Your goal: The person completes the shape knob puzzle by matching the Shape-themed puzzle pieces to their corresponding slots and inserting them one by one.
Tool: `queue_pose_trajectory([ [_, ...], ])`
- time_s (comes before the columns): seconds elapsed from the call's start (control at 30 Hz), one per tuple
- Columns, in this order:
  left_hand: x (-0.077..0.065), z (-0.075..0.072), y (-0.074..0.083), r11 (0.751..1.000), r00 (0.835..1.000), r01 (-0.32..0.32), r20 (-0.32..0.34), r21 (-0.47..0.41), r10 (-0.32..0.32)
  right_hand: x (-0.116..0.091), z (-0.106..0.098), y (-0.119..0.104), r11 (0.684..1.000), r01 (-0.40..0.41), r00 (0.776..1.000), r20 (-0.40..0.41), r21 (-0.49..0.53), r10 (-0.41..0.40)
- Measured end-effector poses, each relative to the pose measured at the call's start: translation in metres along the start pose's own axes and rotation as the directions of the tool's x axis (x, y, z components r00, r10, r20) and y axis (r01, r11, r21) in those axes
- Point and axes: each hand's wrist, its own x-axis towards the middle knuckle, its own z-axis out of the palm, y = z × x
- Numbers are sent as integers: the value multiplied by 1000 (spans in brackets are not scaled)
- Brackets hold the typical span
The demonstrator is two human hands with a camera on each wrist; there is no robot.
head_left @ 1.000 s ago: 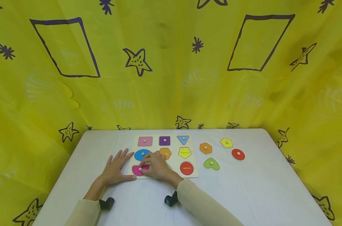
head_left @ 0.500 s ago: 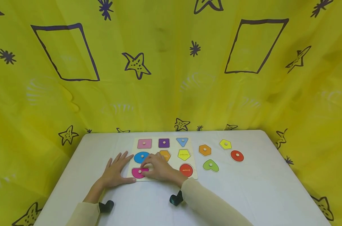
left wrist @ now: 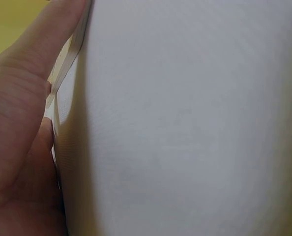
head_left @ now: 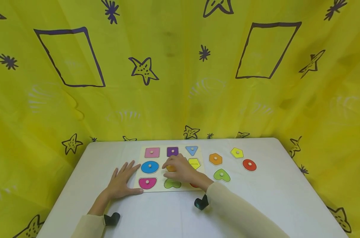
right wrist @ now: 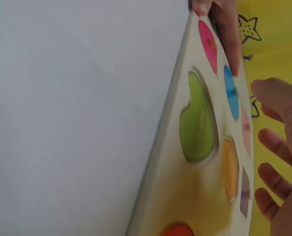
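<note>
A cream puzzle board (head_left: 160, 187) lies on the table. My left hand (head_left: 119, 182) rests beside it with spread fingers, fingertips and thumb at its left edge. Over the middle of the board hovers my right hand (head_left: 182, 169), loosely bent and holding nothing. Knobbed pieces sit in the board: a magenta semicircle (head_left: 150, 185), a blue oval (head_left: 153, 169), a pink rectangle (head_left: 155, 154), a purple square (head_left: 169, 149) and a blue triangle (head_left: 191, 152). In the right wrist view, the green heart recess (right wrist: 197, 123) and orange hexagon recess (right wrist: 229, 172) hold no piece.
Right of the board lie an orange hexagon (head_left: 217, 162), a green heart (head_left: 226, 178), a yellow pentagon (head_left: 234, 155) and a red circle (head_left: 252, 168), each with a knob. A yellow patterned curtain (head_left: 174, 105) hangs behind the white table (head_left: 156, 218).
My right hand has let go of the magenta semicircle's knob and moved right and up over the board. The left hand stays at the board's left edge.
</note>
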Motion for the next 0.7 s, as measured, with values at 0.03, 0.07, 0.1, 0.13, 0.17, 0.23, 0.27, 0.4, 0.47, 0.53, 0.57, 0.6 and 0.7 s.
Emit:
queue_pose_trajectory([
  [0.03,0,0,0,1000,1000,-3,-4,-1,3,-2,-3,2,1000,-2,1000,-5,-7,2],
  [0.07,0,0,0,1000,1000,-5,-6,1,5,-3,-6,4,1000,-6,1000,-10,-21,6],
  [0.1,0,0,0,1000,1000,-6,-7,1,6,-5,-8,7,999,-8,1000,-18,-34,8],
  [0.13,0,1,0,1000,1000,-7,-9,-1,7,-6,-11,10,999,-10,1000,-24,-51,9],
  [0.17,0,1,0,1000,1000,-8,-9,-1,8,-8,-13,13,998,-10,1000,-30,-67,8],
  [0.23,0,1,0,1000,1000,-7,-10,-5,7,-12,-18,20,995,5,999,-50,-97,-10],
  [0.27,1,1,0,1000,1000,-4,-9,-5,4,-14,-20,24,994,6,998,-58,-106,-12],
  [0.4,0,0,2,1000,1000,2,-3,-7,-2,-24,-30,42,993,-23,996,-92,-114,13],
  [0.47,0,0,3,1000,1000,5,-1,-8,-5,-30,-36,50,993,-76,993,-102,-94,67],
  [0.53,-1,0,3,1000,1000,-2,-9,-9,2,-36,-42,57,990,-122,986,-119,-68,114],
  [0.57,-1,0,3,1000,1000,-3,-11,-10,2,-39,-45,61,988,-141,982,-135,-56,132],
  [0.6,-1,-1,3,1000,1000,-3,-14,-12,2,-42,-47,65,987,-156,978,-148,-46,148],
  [0.7,-1,0,2,1000,1000,-5,-18,-7,5,-51,-55,78,987,-160,965,-213,-26,151],
])
